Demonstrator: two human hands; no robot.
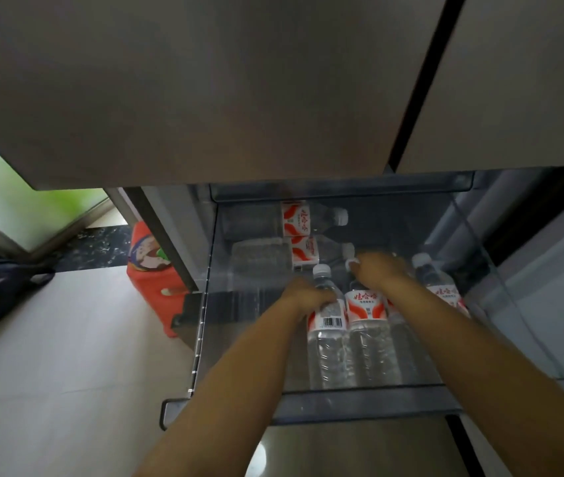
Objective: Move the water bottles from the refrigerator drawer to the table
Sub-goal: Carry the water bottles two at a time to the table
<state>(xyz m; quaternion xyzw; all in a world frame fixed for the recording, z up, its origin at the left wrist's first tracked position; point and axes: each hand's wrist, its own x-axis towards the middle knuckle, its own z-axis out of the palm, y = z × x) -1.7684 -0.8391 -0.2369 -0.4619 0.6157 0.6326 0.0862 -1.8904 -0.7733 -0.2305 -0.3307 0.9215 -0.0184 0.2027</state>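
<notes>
open fridge drawer (pixel 342 401): left hand (pixel 311 299) grips barcode bottle (pixel 327 325); right hand (pixel 375 270) grips neighbouring bottle (pixel 366 308).

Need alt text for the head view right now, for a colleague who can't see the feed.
Both hands reach into the open fridge drawer: the left hand grips one bottle near its neck, the right hand holds the top of the next bottle. More bottles lie behind and to the right; a red bag stands on the floor.

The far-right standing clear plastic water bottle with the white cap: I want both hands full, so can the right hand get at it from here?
Probably yes: that bottle stands uncovered just right of the right hand.
</notes>
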